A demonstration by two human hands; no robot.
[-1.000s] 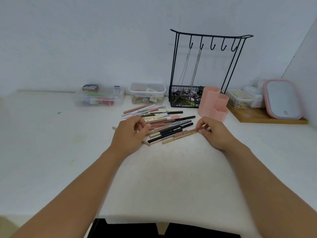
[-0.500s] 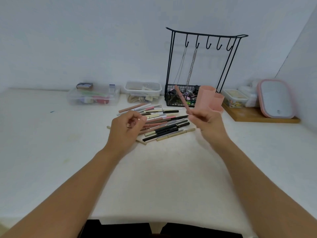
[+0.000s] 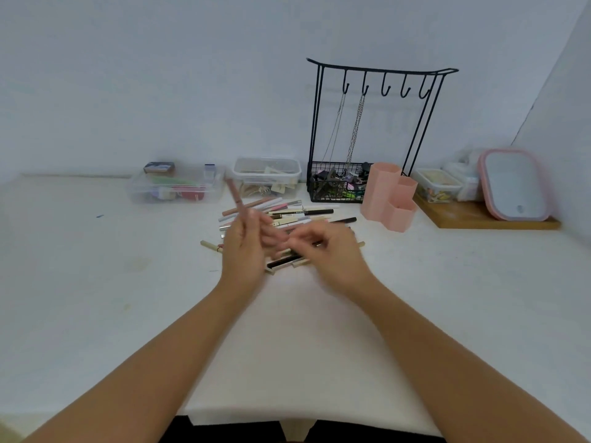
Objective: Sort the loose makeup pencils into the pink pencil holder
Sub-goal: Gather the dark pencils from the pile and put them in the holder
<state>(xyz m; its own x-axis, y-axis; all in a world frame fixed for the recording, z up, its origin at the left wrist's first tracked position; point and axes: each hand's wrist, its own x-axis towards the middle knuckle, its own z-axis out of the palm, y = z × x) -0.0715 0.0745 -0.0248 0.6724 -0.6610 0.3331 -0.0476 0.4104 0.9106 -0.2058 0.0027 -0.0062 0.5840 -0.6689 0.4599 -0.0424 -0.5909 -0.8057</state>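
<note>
Your left hand (image 3: 244, 251) is closed around a pink makeup pencil (image 3: 237, 199), holding it almost upright with its tip leaning a little away to the left – a sensible carry, judging by the task, since a pencil stood on end drops straight into a cup. Your right hand (image 3: 326, 247) hovers low over the loose pencil pile (image 3: 287, 219), fingers curled toward it; the blur is too heavy to tell whether they have closed on anything. The pile lies fanned on the white table (image 3: 96, 282), partly under both hands, so most of the job looks undone. The pink pencil holder (image 3: 388, 196) stands upright to the right of the pile, near it but not touching, and its hexagonal cups look empty from here. Mind what crowds it – the black wire jewellery stand (image 3: 377, 129) with hanging chains sits just behind, and a wooden tray (image 3: 473, 215) with a pink-rimmed mirror (image 3: 515, 183) lies further right. Clear plastic boxes (image 3: 176, 187) line the back wall, well apart from your path
</note>
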